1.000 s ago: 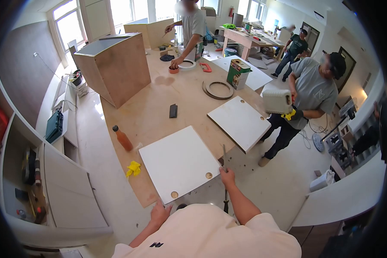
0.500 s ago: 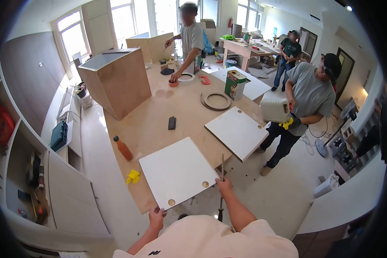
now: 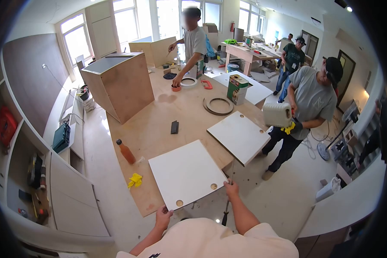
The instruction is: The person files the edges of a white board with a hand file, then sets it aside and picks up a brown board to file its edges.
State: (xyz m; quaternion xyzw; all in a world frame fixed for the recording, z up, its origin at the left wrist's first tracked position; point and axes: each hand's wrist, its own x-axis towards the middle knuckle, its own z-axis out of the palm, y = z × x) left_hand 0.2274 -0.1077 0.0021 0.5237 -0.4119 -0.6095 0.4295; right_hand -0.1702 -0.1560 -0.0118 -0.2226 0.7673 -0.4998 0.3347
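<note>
A white panel [image 3: 187, 172] with two round holes near its front edge lies on the wooden worktable [image 3: 159, 107], its near part overhanging. My left hand [image 3: 163, 217] grips the panel's near left corner. At the near right corner, my right hand [image 3: 231, 190] is closed on the panel's edge and also holds a long screwdriver [image 3: 225, 218], its dark handle hanging down. Left of the panel are a yellow cloth [image 3: 135, 180] and an orange bottle [image 3: 126, 152]. Beyond it lies a small black block [image 3: 174, 127]. A second white panel [image 3: 238, 136] sits to the right.
A co-worker [image 3: 311, 99] at the right holds a white jug [image 3: 277, 114] and yellow cloth. Another person [image 3: 194, 45] reaches over the table's far side. A wooden cabinet box [image 3: 120, 86], a can [image 3: 237, 89] and coiled edging [image 3: 218, 105] stand on the table. More people are behind.
The white panel and both my hands have shifted to the right over the table. The screwdriver has moved with my right hand and tilts more. My view has shifted slightly.
</note>
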